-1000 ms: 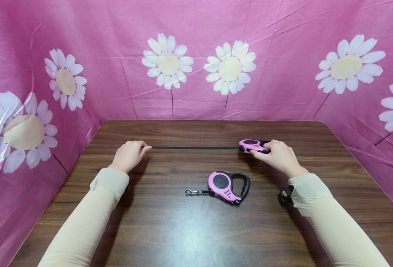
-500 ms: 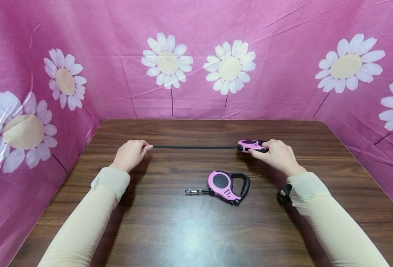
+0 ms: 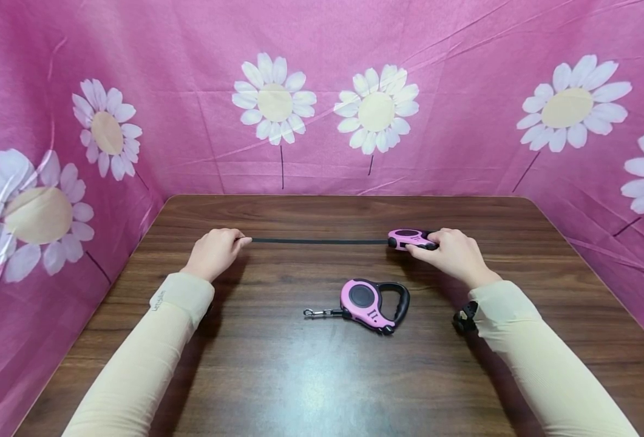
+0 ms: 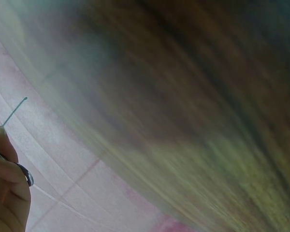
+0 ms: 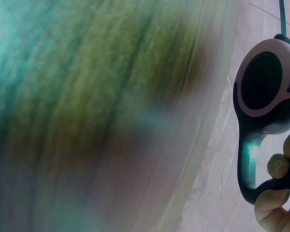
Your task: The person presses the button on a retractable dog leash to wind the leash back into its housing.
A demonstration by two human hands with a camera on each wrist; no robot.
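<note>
My left hand (image 3: 214, 254) pinches the end of a black leash strap (image 3: 322, 241) above the left side of the table. In the left wrist view, a shiny metal clip (image 4: 28, 176) pokes out between the fingers. The strap runs straight and level to the pink and black retractable leash (image 3: 406, 238). Its black handle is gripped by my right hand (image 3: 455, 258), and the right wrist view shows fingertips (image 5: 279, 166) curled round that handle. Nearer to me, a matching retractable leash (image 3: 361, 294) lies flat on the table, its clip (image 3: 322, 313) pointing left.
The brown wood-grain table (image 3: 278, 370) fills the lower part of the head view. A pink cloth with white daisies (image 3: 322, 36) hangs around its back and sides. Dark wrist gear (image 3: 465, 317) sits beside my right cuff.
My right hand and its leash have shifted slightly left, and my left hand slightly right. The strap span between them is a bit shorter. The leash on the table stays put.
</note>
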